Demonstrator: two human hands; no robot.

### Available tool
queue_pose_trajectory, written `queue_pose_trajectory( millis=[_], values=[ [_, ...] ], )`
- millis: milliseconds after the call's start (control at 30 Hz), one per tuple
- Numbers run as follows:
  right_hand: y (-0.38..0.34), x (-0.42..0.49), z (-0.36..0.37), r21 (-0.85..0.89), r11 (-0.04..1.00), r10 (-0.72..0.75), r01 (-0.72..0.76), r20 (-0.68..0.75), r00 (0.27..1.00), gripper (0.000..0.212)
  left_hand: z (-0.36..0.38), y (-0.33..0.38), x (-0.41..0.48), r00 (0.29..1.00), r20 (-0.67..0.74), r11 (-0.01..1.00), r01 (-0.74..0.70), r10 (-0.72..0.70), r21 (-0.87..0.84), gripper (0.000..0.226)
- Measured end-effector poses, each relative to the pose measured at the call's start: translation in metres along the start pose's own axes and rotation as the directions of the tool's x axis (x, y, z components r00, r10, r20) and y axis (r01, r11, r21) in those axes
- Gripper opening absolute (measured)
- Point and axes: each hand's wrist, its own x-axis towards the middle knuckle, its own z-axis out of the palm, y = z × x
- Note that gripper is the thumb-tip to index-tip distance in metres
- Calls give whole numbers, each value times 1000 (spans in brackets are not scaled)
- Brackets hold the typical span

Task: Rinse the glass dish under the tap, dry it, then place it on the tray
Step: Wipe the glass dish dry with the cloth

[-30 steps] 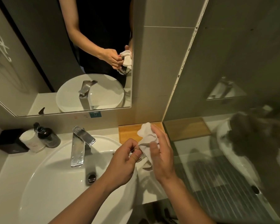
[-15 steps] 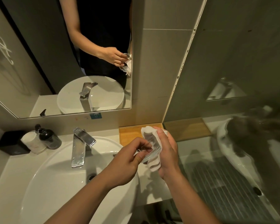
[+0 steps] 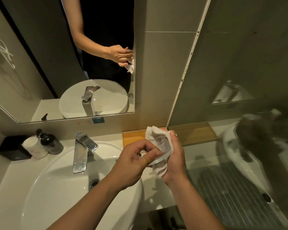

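Your left hand (image 3: 136,161) pinches the rim of the glass dish (image 3: 158,146), thumb and fingers clamped on its near edge. Your right hand (image 3: 174,156) cups the dish from the far side through a white cloth (image 3: 156,135), fingers wrapped around both cloth and glass. The dish is held tilted, in the air, just right of the basin (image 3: 56,188) and off its rim, touching nothing but your hands and the cloth. The wooden tray (image 3: 133,136) lies on the counter behind the dish, to the basin's back right. The tap (image 3: 82,151) stands at the basin's back edge, no water visible. Left of the basin: a dark pump bottle (image 3: 49,141), a white cup (image 3: 35,148), a black box (image 3: 13,148). The mirror (image 3: 40,63) above the basin repeats the hands.
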Motion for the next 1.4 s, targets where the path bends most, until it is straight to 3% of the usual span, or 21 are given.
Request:
queue_pose_trajectory(
  millis=[67, 133, 200, 300, 400, 500, 600, 667, 833, 1000, 1067, 1200, 1400],
  values=[
    [-2, 3, -2, 50, 997, 63, -65, 39, 997, 77, -4, 3, 1, 999, 42, 1000, 14, -14, -6, 16],
    [0, 5, -2, 71, 995, -61, 63, -35, 998, 59, -6, 3, 5, 996, 80, 989, 24, -36, 144, 10],
    [2, 3, -1, 19, 983, -179, 183, -119, 977, 41, -5, 6, 8, 993, 103, 957, 31, -63, 287, 18],
    [9, -2, 3, -80, 956, -293, 282, -182, 939, 41, 3, 11, 9, 990, 114, 955, 49, -86, 292, 14],
    [13, -5, 6, -181, 910, -401, 372, -165, 901, 39, 8, 10, 11, 997, 75, 953, -4, -19, 304, 19],
    [8, -4, 4, -162, 930, -352, 331, -121, 928, 41, 4, 4, 12, 998, 50, 965, -54, 43, 258, 16],
    [-1, -2, 1, 26, 995, -98, 100, -77, 992, 58, -4, 1, 10, 996, 86, 990, -46, 35, 130, 17],
    [-5, 0, -1, 76, 996, -37, 41, -48, 998, 64, -9, 3, 12, 992, 126, 993, -26, 11, 117, 17],
    [-4, 0, 3, -103, 944, -324, 315, -92, 941, 43, -14, 8, 17, 982, 186, 928, -42, -30, 371, 13],
    [-7, 1, 7, -127, 918, -386, 376, -65, 920, 36, 0, 15, 10, 987, 164, 960, -41, -5, 277, 13],
    [-8, 2, 10, -28, 951, -311, 309, -70, 948, 39, 4, 15, 10, 993, 99, 962, -83, 59, 261, 12],
    [-13, -1, 21, 320, 946, 26, -40, 49, 998, 61, 9, 14, 10, 985, 85, 953, -169, 152, 253, 8],
    [-12, -7, 25, 464, 865, 96, -191, 222, 970, 62, -3, 7, 18, 977, 141, 936, -198, 163, 290, 6]
  ],
)
